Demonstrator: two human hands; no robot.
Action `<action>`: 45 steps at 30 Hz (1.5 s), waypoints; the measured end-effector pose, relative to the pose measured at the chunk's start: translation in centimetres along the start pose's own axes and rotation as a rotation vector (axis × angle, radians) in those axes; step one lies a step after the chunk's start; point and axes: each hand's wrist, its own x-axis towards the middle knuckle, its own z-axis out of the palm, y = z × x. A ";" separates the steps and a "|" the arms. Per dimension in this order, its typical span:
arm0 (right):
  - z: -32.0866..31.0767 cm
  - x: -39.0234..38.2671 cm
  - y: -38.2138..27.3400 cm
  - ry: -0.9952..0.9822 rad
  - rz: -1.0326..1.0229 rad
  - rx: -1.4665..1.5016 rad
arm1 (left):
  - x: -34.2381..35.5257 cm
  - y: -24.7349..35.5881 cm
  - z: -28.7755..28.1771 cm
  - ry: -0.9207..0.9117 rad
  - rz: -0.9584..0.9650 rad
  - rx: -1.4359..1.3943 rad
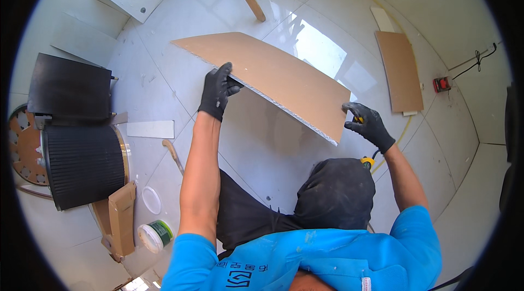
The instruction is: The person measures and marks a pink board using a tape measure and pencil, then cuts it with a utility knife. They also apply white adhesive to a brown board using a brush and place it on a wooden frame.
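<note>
Brown board (284, 78) rests in left fingers (224, 69), its end beside right fingers (353, 108).

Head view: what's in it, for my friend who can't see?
A person in a blue shirt holds a brown board: the black-gloved left hand grips its near edge, and the right hand, holding a small yellow thing, is at its right end. Below is a tiled floor, with another brown board to the right and a white tub lower left.

A brown, pale-edged panel (286, 75) is held aslant.
</note>
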 end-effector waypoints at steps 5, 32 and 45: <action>2.8 -0.3 -0.5 0.253 -0.269 -0.133 | 2.5 -0.7 -0.3 0.088 -0.010 0.141; 5.3 -0.9 9.7 0.422 0.602 1.211 | -9.4 -18.3 -25.8 -0.173 -0.278 1.018; 13.2 -6.5 5.8 0.025 0.849 1.280 | -21.5 -21.7 -23.4 -0.167 0.381 1.163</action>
